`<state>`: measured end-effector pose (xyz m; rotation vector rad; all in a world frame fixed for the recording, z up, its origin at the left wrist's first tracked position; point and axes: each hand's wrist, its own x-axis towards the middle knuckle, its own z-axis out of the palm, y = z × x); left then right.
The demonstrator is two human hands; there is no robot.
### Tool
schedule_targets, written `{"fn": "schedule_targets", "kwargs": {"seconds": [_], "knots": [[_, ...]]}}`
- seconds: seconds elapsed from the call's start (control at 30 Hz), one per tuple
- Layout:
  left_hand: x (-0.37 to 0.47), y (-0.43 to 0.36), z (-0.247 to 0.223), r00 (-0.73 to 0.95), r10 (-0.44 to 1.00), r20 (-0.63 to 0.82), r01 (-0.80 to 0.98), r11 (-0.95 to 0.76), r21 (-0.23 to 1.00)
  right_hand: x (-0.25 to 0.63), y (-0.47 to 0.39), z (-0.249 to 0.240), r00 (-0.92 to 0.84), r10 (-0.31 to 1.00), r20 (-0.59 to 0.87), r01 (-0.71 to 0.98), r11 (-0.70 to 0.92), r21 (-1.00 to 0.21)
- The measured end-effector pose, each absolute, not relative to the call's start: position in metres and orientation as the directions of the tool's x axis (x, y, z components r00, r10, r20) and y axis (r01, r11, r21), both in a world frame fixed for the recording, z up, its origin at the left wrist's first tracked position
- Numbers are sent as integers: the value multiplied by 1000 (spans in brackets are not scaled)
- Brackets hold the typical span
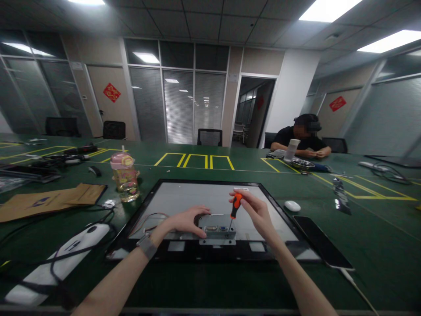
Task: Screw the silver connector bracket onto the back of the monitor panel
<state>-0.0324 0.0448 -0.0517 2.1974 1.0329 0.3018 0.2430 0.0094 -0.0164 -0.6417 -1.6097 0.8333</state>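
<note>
Two hands are at a driving step, it seems: the right hand (256, 210) pinches the screwdriver (236, 202) by its handle, shaft down at the bracket's (210, 242) right end. The left hand (187, 220) is spread open, thumb beside the left end; contact is unclear. Turning calls for a seated tip and a steady bracket on the panel (184, 193).

One head-worn view looks forward and down, hands near.

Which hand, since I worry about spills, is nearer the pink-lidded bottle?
Left. The left hand is at the metal bracket, right of the bottle; the right hand, farther right, holds a screwdriver.
</note>
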Motion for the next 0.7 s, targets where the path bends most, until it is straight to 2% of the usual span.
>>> {"fn": "schedule_targets", "kwargs": {"seconds": [0.2,0.43,0.6,0.7], "knots": [[-33,45,-55,657,752,-60,585,-457,670,240,6,-11,-131,718,683,101,695,-712],[-34,45,-55,663,746,-64,579,-456,676,240,5,-15,-171,768,617,8,627,-779],[-33,43,-52,653,754,-62,588,-454,670,240,8,-13,-98,693,715,128,721,-681],[-33,42,-52,653,756,-55,585,-457,671,240,7,-11,-95,685,722,144,727,-671]]}}
